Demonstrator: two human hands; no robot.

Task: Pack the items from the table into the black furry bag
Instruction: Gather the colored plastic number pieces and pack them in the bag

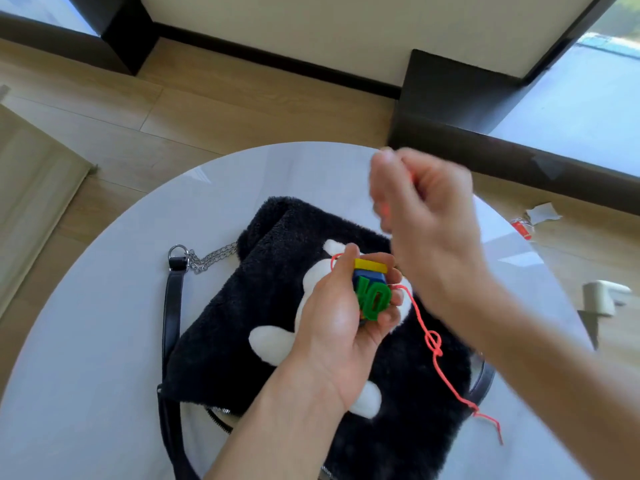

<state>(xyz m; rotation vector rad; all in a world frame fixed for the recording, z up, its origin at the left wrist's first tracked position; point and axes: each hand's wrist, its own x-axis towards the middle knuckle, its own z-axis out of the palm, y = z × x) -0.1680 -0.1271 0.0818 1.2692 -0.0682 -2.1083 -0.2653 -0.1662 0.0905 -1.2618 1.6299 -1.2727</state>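
Observation:
The black furry bag (242,317) with a white plush figure on its front lies flat on the round white table (104,306). Above it my left hand (336,327) grips a small stack of coloured plastic pieces (372,289): yellow on top, blue under it, a green "10" facing me. A red string (433,344) with a knot runs from the stack down across the bag to the table. My right hand (426,206), blurred, is raised above the bag with its fingers curled, pinching the upper part of the red string.
The bag's black strap (173,306) and silver chain (211,258) lie to the left on the table. An open zipper edge (218,415) shows at the bag's near side. Wooden floor surrounds the table; paper scraps (535,218) and a white object (604,299) lie on the floor at right.

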